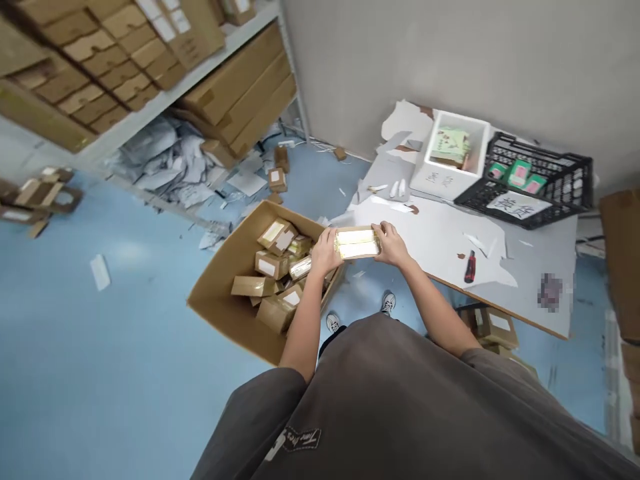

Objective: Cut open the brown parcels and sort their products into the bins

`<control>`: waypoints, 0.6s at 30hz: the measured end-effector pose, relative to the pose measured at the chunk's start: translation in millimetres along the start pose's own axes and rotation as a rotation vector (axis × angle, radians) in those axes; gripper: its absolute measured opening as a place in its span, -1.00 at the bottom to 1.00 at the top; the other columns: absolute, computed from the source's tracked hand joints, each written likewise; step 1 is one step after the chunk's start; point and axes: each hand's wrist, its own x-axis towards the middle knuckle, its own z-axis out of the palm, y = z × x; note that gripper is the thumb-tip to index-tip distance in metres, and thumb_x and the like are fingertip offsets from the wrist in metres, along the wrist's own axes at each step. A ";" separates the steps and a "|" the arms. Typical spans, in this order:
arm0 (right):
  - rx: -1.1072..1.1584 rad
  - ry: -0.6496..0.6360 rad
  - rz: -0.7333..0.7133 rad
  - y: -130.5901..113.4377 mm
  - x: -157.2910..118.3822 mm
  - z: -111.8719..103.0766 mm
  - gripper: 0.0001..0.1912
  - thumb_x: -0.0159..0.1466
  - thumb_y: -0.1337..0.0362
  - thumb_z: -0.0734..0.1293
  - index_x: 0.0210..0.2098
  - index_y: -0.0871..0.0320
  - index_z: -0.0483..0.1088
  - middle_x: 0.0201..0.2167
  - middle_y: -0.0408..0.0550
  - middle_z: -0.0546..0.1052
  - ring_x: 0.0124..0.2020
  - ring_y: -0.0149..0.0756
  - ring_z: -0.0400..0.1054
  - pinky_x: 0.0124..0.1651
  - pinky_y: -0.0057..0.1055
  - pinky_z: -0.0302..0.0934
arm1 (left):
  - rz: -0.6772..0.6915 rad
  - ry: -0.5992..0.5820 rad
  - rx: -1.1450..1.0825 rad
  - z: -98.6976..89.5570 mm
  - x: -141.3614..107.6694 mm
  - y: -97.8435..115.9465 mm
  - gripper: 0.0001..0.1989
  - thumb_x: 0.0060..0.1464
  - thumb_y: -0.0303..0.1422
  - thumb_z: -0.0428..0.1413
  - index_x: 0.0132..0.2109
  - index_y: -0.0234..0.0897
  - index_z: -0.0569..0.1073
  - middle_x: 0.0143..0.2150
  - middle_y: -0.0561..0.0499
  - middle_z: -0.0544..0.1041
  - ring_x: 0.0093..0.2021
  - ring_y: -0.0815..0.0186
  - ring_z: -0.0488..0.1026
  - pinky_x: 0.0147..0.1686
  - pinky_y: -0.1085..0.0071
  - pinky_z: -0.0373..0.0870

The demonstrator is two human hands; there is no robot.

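Head view: the left hand (325, 252) and right hand (393, 243) are apart, each clamped on one end of a small brown cardboard box with a glossy, light-reflecting white top (357, 243). The box is held in front of the body, between a large open brown cardboard carton (220, 283) and a white-and-grey-topped table (533, 257).

Drop hazard: if either grip slips on a smooth surface, the box may fall to the blue floor (145, 373) or onto the grey-and-white shoes (333, 323) below.

Cut hazard: a red-and-black utility knife (470, 267) lies near the table's front edge; a sweeping right forearm could dislodge it. Blade position cannot be determined.
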 end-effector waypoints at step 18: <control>0.236 -0.061 0.630 292.0 -116.1 16.1 0.19 0.05 0.31 0.58 0.61 0.10 0.13 0.62 0.26 0.09 0.56 0.19 0.03 0.45 0.08 0.25 | -0.096 -0.498 0.066 267.4 182.8 198.5 0.10 0.05 -0.58 0.28 0.66 -0.21 0.05 0.72 -0.40 -0.09 0.44 -0.18 0.42 0.30 -0.04 0.52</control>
